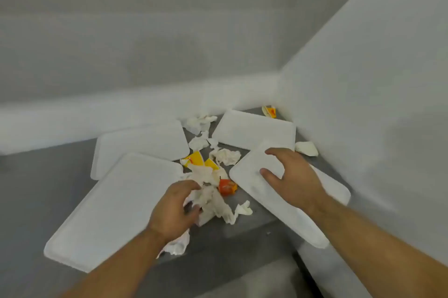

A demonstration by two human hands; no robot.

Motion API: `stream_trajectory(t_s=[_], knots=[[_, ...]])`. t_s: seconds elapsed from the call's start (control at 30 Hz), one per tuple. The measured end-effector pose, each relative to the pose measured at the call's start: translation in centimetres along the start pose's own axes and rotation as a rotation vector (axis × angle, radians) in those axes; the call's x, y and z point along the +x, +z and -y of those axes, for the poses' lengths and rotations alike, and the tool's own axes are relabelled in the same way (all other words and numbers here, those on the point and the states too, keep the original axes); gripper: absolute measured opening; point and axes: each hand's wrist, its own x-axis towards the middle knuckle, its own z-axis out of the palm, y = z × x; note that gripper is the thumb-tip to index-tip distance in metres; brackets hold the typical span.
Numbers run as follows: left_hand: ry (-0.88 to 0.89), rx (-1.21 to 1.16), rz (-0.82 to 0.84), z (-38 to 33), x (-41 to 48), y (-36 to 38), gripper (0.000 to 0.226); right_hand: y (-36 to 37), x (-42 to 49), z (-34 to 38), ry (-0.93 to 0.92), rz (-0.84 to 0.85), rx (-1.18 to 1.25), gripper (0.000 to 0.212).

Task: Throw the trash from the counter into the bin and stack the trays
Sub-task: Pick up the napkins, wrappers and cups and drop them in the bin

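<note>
We are barely started: four white trays lie spread flat on the grey counter (60, 188), none stacked, and no bin is in view. Our left hand (175, 210) curls around crumpled napkins (213, 200); our right hand (291, 176) presses spread fingers on the nearest right tray (266, 203). Yellow wrappers (194, 159) and an orange carton (227, 187) clutter the gap between trays.

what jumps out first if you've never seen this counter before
Four white trays lie scattered on the grey counter, the nearest left tray being the largest in view. Between them sits a heap of crumpled napkins with yellow wrappers and an orange scrap. The left hand closes on the napkins, while the right hand rests on the right tray.
</note>
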Motion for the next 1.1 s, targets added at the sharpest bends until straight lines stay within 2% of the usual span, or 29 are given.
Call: stream_trajectory(t_s=[0.17,0.3,0.47,0.57,0.7,0.8,0.9,0.97,1.03,1.1], knots=[[0.146,0.273,0.258,6.4,-5.3,2.2,0.075,7.7,-1.1,1.9,0.03,0.177,-0.005,0.056],[0.173,0.344,0.278,8.7,-6.5,2.9,0.084,13.4,-1.9,2.7,0.046,0.26,-0.025,0.07],[0.168,0.382,0.298,9.5,-4.4,4.1,0.09,18.7,-1.9,3.0,0.126,0.315,-0.151,0.098],[0.15,0.376,0.325,9.6,-3.1,5.3,0.09,21.1,-1.5,3.1,0.175,0.362,-0.179,0.105],[0.141,0.345,0.321,10.2,-2.5,6.8,0.078,24.0,-1.8,3.4,0.199,0.352,-0.168,0.092],[0.126,0.334,0.227,10.4,-2.3,7.4,0.071,25.1,-2.3,3.2,0.167,0.295,-0.179,0.077],[0.137,0.348,0.14,10.6,-1.7,7.9,0.069,25.5,-2.7,2.4,0.095,0.226,-0.169,0.044],[0.14,0.379,0.122,10.7,-1.4,8.1,0.068,25.6,-2.6,2.0,0.115,0.153,-0.094,0.019],[0.156,0.391,0.092,10.8,-1.5,8.3,0.059,25.5,-2.6,1.6,0.198,0.115,-0.002,0.019],[0.198,0.364,0.052,11.0,-1.6,8.5,0.039,25.4,-2.6,0.9,0.247,0.084,0.037,0.024]])
